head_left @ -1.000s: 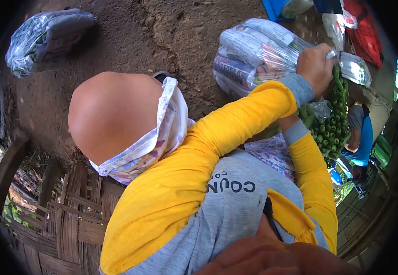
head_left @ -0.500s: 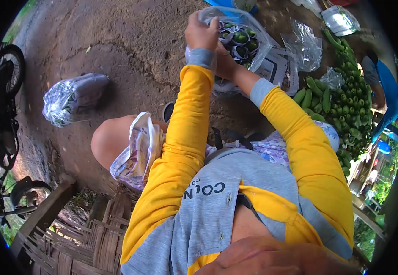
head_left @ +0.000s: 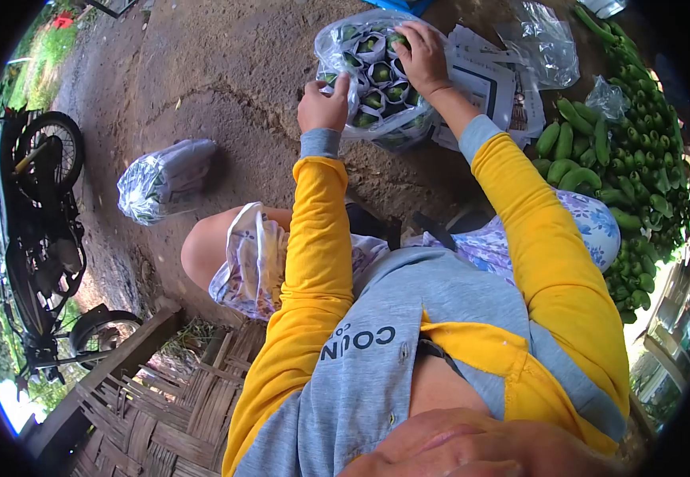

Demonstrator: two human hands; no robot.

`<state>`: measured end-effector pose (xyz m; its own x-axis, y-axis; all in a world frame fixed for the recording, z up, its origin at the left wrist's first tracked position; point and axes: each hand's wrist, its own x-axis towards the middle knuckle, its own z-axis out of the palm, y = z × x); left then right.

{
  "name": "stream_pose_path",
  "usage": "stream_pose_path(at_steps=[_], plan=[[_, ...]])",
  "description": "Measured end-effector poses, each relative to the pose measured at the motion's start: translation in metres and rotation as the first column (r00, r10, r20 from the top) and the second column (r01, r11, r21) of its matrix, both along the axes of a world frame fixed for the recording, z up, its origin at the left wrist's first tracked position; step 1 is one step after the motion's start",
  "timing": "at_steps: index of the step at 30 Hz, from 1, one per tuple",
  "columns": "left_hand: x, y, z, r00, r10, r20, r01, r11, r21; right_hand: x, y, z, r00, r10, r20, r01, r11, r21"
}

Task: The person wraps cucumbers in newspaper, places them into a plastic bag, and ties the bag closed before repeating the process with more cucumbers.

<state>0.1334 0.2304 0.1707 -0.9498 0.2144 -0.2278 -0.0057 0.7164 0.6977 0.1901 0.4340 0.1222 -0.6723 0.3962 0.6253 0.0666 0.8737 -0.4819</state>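
Currently: bag point(head_left: 330, 46), upper centre, filled, mouth unclosed. Left hand point(head_left: 321, 110): fingers curled at rim, hold unclear; right hand point(head_left: 426, 63): fingers parted over wrapped produce point(head_left: 380, 74).

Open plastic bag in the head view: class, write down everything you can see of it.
The open plastic bag looks clear, thin and shiny, with a loose, crumpled rim. It is packed with upright green pieces, many in white paper-like wraps, their ends facing up. It sits on the bare ground, beside printed sheets. The left hand is at its near-left rim, the right hand over its right side. Its underside is hidden.
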Motion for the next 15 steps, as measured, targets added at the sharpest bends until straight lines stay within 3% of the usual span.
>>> stream_pose_path(at_steps=[2,3,4,9,11,13,15], plan=[[0.006,0.005,0.007,0.991,-0.115,-0.065,0.104,0.984,-0.143,0.009,0.002,0.012,0.983,-0.138,0.118,0.114,0.974,0.196],[0.006,0.006,0.000,0.980,-0.173,-0.094,0.155,0.972,-0.174,0.006,0.005,0.013,0.990,-0.129,0.058,0.114,0.971,0.211],[0.005,0.007,-0.007,0.965,-0.230,-0.124,0.201,0.957,-0.208,0.006,0.006,0.016,0.984,-0.131,0.123,0.106,0.975,0.197],[-0.013,0.014,-0.025,0.984,-0.116,-0.135,0.115,0.993,-0.020,-0.009,0.017,0.034,0.953,-0.116,0.280,0.082,0.988,0.131],[-0.022,0.011,-0.037,0.978,-0.130,-0.162,0.139,0.989,0.044,-0.022,0.018,0.028,0.972,-0.057,0.227,0.036,0.995,0.093],[-0.018,0.003,-0.010,0.979,-0.164,-0.121,0.144,0.976,-0.163,-0.020,0.013,0.023,0.988,-0.024,0.155,0.015,0.998,0.056],[-0.020,-0.001,-0.007,0.987,-0.087,-0.137,0.071,0.991,-0.117,-0.008,0.012,0.012,0.986,-0.059,0.153,0.047,0.996,0.080]])
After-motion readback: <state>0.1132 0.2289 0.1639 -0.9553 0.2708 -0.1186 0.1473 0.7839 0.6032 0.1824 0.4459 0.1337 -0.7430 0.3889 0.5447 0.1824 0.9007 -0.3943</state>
